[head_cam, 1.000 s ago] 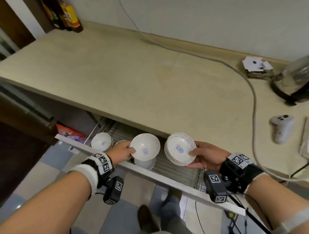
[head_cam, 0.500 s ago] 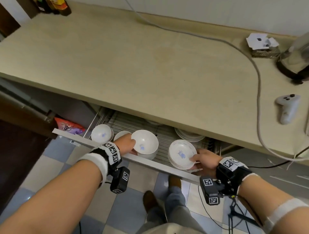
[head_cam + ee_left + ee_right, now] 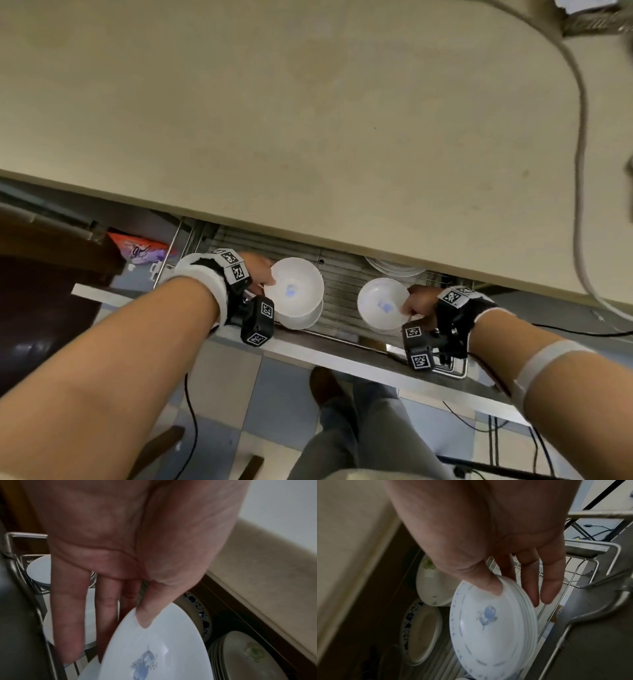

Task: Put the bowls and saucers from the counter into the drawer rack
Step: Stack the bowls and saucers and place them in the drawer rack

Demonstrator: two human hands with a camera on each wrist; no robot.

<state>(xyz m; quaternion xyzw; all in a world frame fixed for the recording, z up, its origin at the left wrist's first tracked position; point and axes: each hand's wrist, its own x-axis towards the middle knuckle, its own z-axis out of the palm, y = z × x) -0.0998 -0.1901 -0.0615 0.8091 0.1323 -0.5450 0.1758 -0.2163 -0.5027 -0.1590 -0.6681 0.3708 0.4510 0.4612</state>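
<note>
My left hand (image 3: 260, 275) pinches the rim of a white bowl (image 3: 294, 291) with a blue motif, thumb inside and fingers (image 3: 68, 622) underneath, low over the left part of the wire drawer rack (image 3: 339, 274). The same bowl (image 3: 154, 649) fills the bottom of the left wrist view. My right hand (image 3: 416, 303) grips a stack of white saucers (image 3: 382, 305) with a blue flower, thumb on the top saucer (image 3: 488, 626). That stack hangs tilted just above the rack wires (image 3: 556, 588) at the right.
The beige counter (image 3: 308, 120) overhangs the back of the rack, where larger plates (image 3: 394, 270) are stored. More white bowls (image 3: 39, 570) sit at the rack's left end. The drawer's front rail (image 3: 342, 356) runs below my wrists; a grey cable (image 3: 579, 137) crosses the counter.
Both hands have dropped from counter height into the open drawer, carrying the bowl and the saucer stack down to the rack. My head has leaned forward over the counter edge.
</note>
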